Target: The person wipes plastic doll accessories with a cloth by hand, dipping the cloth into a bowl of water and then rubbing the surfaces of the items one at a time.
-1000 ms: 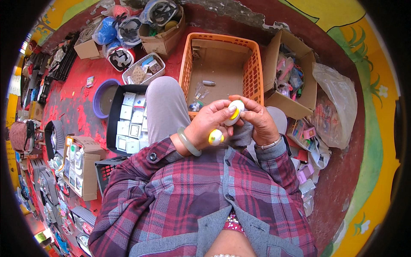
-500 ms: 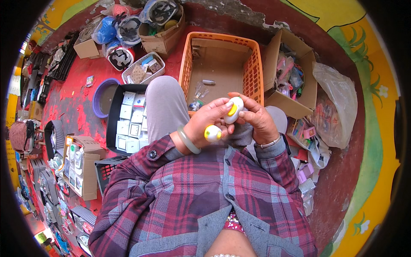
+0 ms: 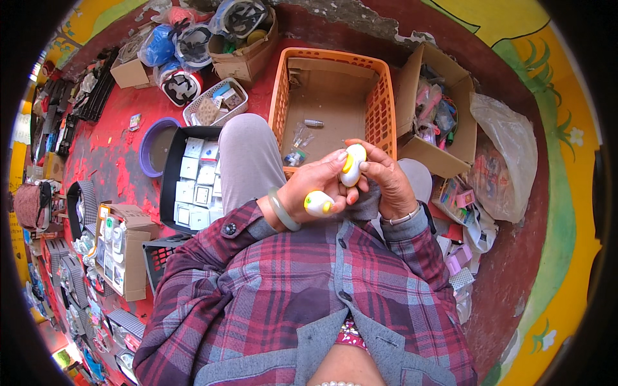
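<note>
Between the fingers of both hands sits a small rounded white plastic piece with a yellow strip. My left hand pinches its yellow side with the thumb. From the right, the thumb and fingers of my right hand close on the same piece. A second white piece with yellow and green ends is tucked in my left hand, at the heel of the palm. Exactly what kind of item these are, I cannot make out.
An orange plastic basket lined with cardboard, holding a few small items, stands ahead. To its right is an open cardboard box of mixed goods. On the left are a black tray of small white boxes and a purple basin.
The piece between my hands has turned slightly, and the right fingers have shifted on it. The second piece has rolled a little to the left in my left hand.
</note>
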